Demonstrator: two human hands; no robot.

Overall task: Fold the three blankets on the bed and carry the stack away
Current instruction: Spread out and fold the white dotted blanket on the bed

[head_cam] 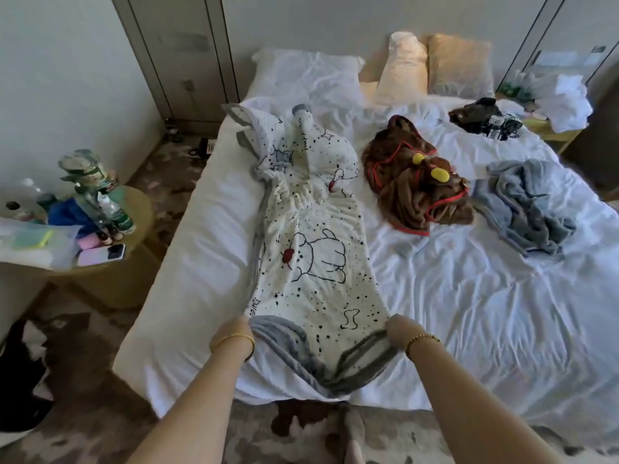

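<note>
At the near edge of the bed (174,316), the left hand (239,329) grips the near-left corner of the white blanket (315,262), fingers curled into its grey trim, a gold bangle on the wrist. The right hand (400,329) clamps the near-right corner of the same blanket in the same way, a beaded bracelet on its wrist. The two hands are set apart, and the blanket's near edge sags between them over the foot of the mattress. This white blanket, printed with black specks, a bone and an outlined dog, runs as a long narrow strip up the left half of the bed, flat near the hands and bunched and twisted at its far end. To its right, about the middle of the bed, the brown blanket (415,189) with red edging and yellow spots lies in a crumpled heap, apart from the white one. Farther right, toward the bed's right edge, the grey blanket (529,202) lies rumpled, just beside the brown one. Near the far-right corner sits a dark bundle of clothing (482,118). Along the head edge are a white pillow (308,75) and two cream pillows (459,65). Off the bed's left edge stands a round side table (140,209) crowded with bottles and a phone (100,254).
</note>
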